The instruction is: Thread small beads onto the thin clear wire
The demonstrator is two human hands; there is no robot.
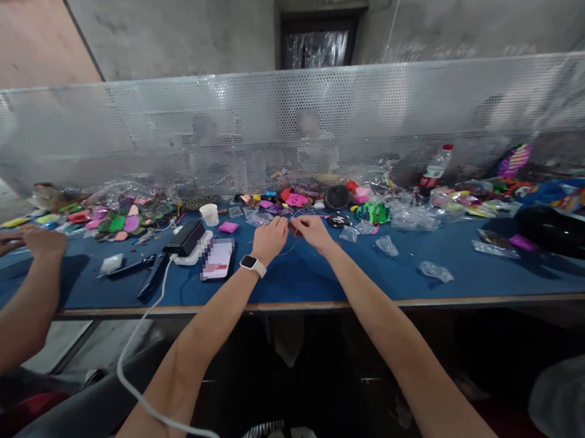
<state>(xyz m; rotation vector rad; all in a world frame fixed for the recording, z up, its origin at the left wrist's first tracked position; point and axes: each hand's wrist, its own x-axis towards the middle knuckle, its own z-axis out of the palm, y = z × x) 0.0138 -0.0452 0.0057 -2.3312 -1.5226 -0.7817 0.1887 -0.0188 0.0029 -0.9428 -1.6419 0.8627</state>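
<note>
My left hand (271, 238), with a white-strapped watch on its wrist, is closed above the blue table, its fingertips together. My right hand (312, 231) is pinched right beside it, the fingertips of both hands nearly meeting. A thin, pale thread (292, 247) loops between and below the hands and seems pinched in both. Anything else in the fingers is too small to make out. Just beyond the hands lies a pink piece (296, 200) among other bright soft pieces. Left of my left hand are a phone (218, 259) and a small pink packet (228, 227).
A black adapter (185, 238) and white cable (153, 309) lie left, near a paper cup (209, 215). Co-worker's hands (44, 243) are at far left. A cola bottle (435, 167) leans by the perforated metal screen (245, 115). Plastic scraps (435, 272) lie right.
</note>
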